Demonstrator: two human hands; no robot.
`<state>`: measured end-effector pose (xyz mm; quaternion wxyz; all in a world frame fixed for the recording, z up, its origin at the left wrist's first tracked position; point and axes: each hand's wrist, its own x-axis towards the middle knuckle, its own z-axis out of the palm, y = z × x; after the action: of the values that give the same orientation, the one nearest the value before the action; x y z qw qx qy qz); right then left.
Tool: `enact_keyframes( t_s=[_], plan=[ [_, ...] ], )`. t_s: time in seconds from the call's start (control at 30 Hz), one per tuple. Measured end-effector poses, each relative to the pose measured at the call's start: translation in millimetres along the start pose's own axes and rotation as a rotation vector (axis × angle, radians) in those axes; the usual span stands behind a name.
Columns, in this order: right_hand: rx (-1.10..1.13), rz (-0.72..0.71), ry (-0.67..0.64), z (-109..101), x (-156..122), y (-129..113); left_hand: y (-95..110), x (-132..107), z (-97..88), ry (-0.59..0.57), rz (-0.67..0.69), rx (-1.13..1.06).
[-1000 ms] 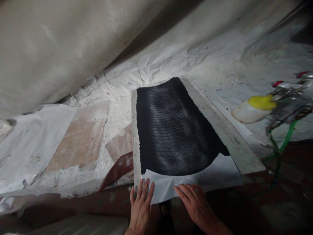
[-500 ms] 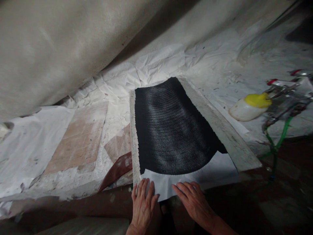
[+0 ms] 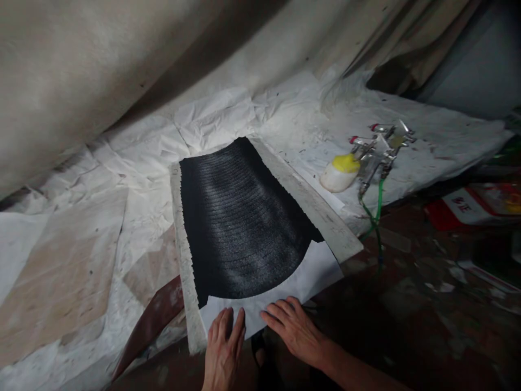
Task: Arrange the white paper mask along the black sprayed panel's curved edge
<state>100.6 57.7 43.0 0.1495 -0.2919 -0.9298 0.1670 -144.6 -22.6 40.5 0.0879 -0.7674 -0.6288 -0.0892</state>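
Observation:
A dark, ribbed knit-like panel (image 3: 248, 222) with jagged side edges lies on a pale board (image 3: 313, 201). Along its near, curved edge is a sheet of white paper (image 3: 301, 277). My left hand (image 3: 223, 342) rests on the paper's near left part, fingers stretched out and slightly apart. My right hand (image 3: 293, 328) lies on the paper's near edge a little further right, fingers extended over it. Both thumbs are mostly hidden, and neither hand touches the dark panel.
Two spray guns (image 3: 385, 146) stand right of the board, one with a yellow-lidded cup (image 3: 342, 171), on green hoses (image 3: 378, 206). Left lie a brown sheet (image 3: 77, 271) and a dark red strip (image 3: 152, 320). Cloth (image 3: 61, 70) hangs behind. A red box (image 3: 468, 206) sits far right.
The view has swung right, so the board and spray guns appear further left and more floor shows. Both hands stay at the paper's near edge, the left hand's fingers drawn closer together.

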Motion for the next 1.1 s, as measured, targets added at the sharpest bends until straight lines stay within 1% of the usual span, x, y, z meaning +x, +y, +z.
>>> enact_keyframes(
  t_s=[0.13,0.2,0.3,0.37,0.47,0.57,0.6,0.67,0.7,0.77,0.83,0.87,0.93,0.97,1.03,1.1],
  plan=[
    [-0.027,0.023,0.031,-7,-13,13,3,5,-2.6,0.031,0.007,-0.034],
    [-0.04,0.03,0.055,-11,-18,20,5,7,-1.1,0.049,0.001,-0.042],
    [-0.061,0.057,0.077,-19,-23,30,6,8,7.0,0.139,-0.024,-0.025],
    [-0.066,0.075,0.075,-25,-25,36,5,7,13.7,0.179,-0.035,-0.022],
    [-0.052,0.091,0.052,-37,-29,41,5,2,22.5,0.16,-0.051,-0.03],
    [-0.016,0.092,0.022,-53,-32,46,5,-5,30.5,0.13,-0.144,-0.027],
    [0.01,0.098,0.033,-59,-32,50,5,-6,33.0,0.125,-0.177,-0.028],
    [0.076,0.146,0.127,-74,-33,66,5,-9,37.0,0.124,-0.212,-0.03],
    [0.112,0.195,0.211,-83,-34,80,5,-10,38.2,0.119,-0.213,-0.031],
    [0.13,0.32,0.387,-105,-38,120,5,-10,38.9,0.113,-0.203,-0.023],
    [0.116,0.513,0.555,-134,-45,174,6,-10,38.0,0.113,-0.2,-0.008],
    [0.099,0.634,0.65,-150,-49,203,7,-9,37.4,0.115,-0.208,0.003],
    [0.073,0.818,0.804,-185,-54,261,9,-9,36.9,0.117,-0.229,0.018],
    [0.067,0.898,0.85,-201,-56,287,10,-10,37.2,0.113,-0.234,0.018],
    [0.1,0.997,0.875,-227,-53,330,12,-11,38.6,0.096,-0.246,0.007],
    [0.171,1.039,0.875,-245,-45,360,12,-12,40.5,0.074,-0.265,-0.007]
  ],
)
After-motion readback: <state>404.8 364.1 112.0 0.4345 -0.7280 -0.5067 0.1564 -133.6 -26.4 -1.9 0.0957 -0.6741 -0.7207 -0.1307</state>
